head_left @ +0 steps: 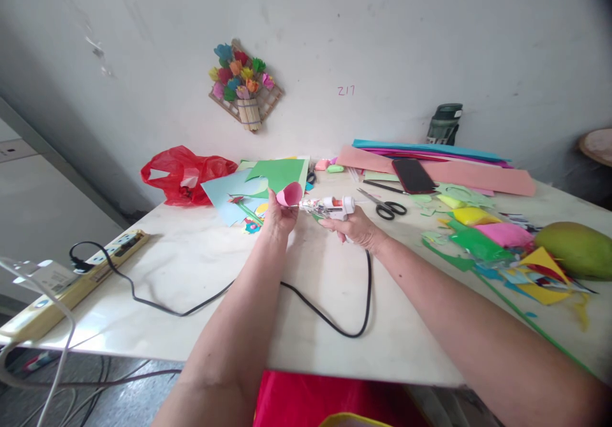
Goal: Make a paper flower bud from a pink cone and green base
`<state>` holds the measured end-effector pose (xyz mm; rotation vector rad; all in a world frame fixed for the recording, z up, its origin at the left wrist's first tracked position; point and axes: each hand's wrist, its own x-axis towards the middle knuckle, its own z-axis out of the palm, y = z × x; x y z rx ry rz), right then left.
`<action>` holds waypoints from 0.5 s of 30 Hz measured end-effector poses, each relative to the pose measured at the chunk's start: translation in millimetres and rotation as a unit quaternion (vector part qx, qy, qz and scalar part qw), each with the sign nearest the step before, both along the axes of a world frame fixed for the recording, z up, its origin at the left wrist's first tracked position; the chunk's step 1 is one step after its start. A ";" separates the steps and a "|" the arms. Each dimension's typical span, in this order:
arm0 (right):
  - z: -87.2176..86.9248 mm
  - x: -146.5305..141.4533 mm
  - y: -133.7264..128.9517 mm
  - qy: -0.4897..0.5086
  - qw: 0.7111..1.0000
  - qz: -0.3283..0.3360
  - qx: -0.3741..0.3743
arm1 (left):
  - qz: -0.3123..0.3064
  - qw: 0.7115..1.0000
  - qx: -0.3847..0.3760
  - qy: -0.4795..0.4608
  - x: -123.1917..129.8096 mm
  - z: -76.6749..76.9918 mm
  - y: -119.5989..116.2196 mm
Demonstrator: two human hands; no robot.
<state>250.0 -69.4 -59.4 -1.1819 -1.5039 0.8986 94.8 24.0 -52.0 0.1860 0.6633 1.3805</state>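
Observation:
My left hand [281, 215] is closed on a rolled piece of pink paper [290, 194], its curved edge turned up. In my right hand [356, 224] is a white hot glue gun [327, 206], its nozzle pointing left at the pink paper, touching it or very close. A glue stick shows at the gun's back end. The gun's black cord [329, 325] loops down over the table and runs left under my left forearm. Just right of the gun lie black-handled scissors [389, 209].
A yellow power strip [95, 274] lies on the left of the white table [315, 350]. Green paper [280, 175] and a red plastic bag [184, 175] lie behind. A phone [414, 176], coloured sheets, paper scraps and a mango-like fruit [576, 248] are on the right.

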 end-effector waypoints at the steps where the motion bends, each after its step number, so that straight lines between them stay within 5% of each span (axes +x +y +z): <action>1: -1.0 0.1 0.7 0.000 1.000 0.000 0.001 | -0.002 1.000 0.000 0.001 0.0 -0.2 0.2; 15: -1.5 -1.6 0.5 -0.001 1.000 -0.003 0.005 | -0.012 1.000 -0.005 0.001 0.9 1.1 -0.8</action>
